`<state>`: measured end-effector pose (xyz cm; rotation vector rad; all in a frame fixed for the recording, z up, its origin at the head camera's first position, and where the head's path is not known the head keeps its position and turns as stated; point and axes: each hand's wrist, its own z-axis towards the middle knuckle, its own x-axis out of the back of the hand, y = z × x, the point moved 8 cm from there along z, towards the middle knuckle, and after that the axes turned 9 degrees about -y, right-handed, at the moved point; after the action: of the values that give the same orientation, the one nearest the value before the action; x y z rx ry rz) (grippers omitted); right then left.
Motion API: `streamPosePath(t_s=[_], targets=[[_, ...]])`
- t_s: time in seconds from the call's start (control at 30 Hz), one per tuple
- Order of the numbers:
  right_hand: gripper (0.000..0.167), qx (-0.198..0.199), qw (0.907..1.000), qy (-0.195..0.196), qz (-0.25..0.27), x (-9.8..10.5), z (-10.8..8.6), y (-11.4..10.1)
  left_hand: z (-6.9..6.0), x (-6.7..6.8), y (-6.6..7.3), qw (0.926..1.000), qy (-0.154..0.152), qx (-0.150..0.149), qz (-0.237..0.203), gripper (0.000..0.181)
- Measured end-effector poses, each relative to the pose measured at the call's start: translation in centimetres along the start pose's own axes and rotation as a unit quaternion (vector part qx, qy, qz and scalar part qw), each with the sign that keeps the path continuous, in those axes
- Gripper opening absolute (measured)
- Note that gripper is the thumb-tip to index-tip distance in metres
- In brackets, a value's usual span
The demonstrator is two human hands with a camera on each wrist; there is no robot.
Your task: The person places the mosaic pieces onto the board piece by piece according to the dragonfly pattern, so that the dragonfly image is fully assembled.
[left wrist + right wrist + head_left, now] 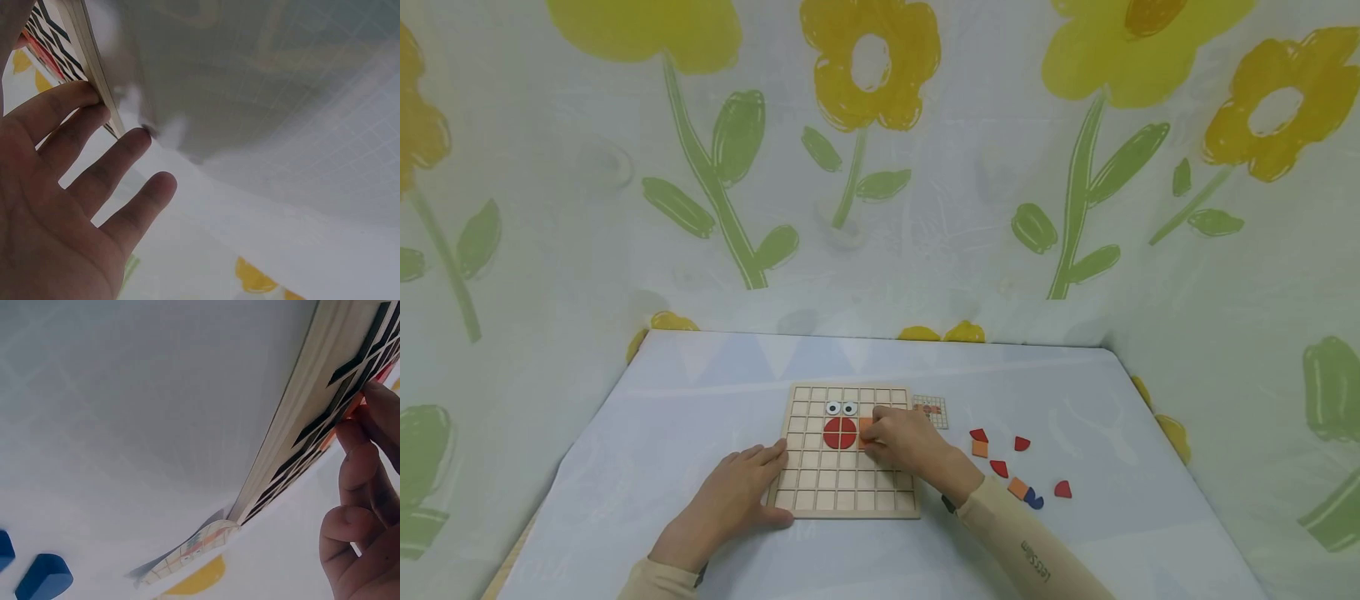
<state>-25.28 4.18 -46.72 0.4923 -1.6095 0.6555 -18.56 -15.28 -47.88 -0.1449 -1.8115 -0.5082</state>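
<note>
A wooden grid board (826, 500) lies on the table in the head view. On it, red quarter-round pieces form a red disc (831, 426), with two googly-eye pieces (849, 408) just above. My left hand (730, 493) rests at the board's left edge, fingers extended and touching the rim, as the left wrist view also shows. Right of the red disc, my right hand (908, 440) pinches an orange square tile (355, 404) at the grid between thumb and fingers. More orange (327, 439) shows beyond the fingertips; the hand partly covers these cells.
A small pattern card (938, 414) lies by the board's upper right side. Loose pieces are scattered to the right: red quarter-rounds (1022, 444), orange squares (980, 448) and blue curved pieces (1035, 500). A flower-printed curtain (955, 250) stands behind the table.
</note>
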Motion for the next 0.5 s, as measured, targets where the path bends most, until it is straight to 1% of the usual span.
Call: streamPosePath(t_s=[0.17,0.37,0.5], targets=[[0.019,-0.002,1.0,0.0,0.009,0.04,-0.13,0.02,0.01,0.06,0.03,1.0,0.001,0.001,0.002,0.095],[0.018,0.001,0.9999,0.016,0.005,0.15,-0.2,-0.09,-0.06,0.09,0.13,1.0,-0.001,0.003,0.002,0.095],[0.018,-0.003,0.9998,0.021,0.005,0.14,-0.13,-0.08,-0.08,0.11,0.16,1.0,-0.005,0.005,0.002,0.095]])
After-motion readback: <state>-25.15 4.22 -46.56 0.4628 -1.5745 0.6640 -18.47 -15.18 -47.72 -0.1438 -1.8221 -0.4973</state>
